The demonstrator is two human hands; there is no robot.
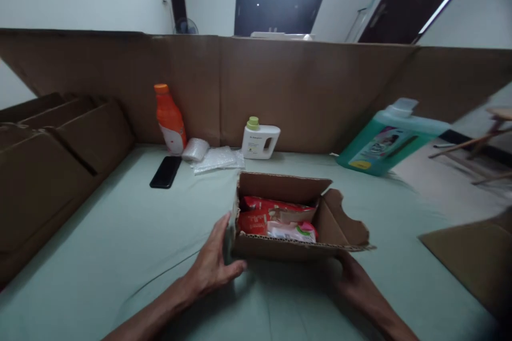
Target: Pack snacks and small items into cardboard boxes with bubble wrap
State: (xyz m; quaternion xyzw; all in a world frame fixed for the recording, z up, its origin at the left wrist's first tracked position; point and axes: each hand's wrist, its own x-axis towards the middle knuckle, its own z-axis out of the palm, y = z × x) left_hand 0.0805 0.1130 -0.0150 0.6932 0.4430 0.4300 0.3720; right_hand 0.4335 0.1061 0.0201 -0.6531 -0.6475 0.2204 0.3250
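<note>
A small open cardboard box (280, 248) sits on the pale green surface in front of me, holding red packets (264, 212) and a white-and-pink packet (294, 232). My left hand (214, 264) grips the box's left near corner, thumb against its side. On the other side, my right hand (352, 272) reaches under the right near corner, its fingers hidden beneath a torn flap (344, 226).
An orange bottle (170, 120), a black phone (166, 171), bubble wrap (216, 159) and a white jug with a green cap (259, 141) stand along the cardboard wall (312, 90). A teal detergent jug (384, 141) leans at the right. Folded cardboard (52, 154) lies left.
</note>
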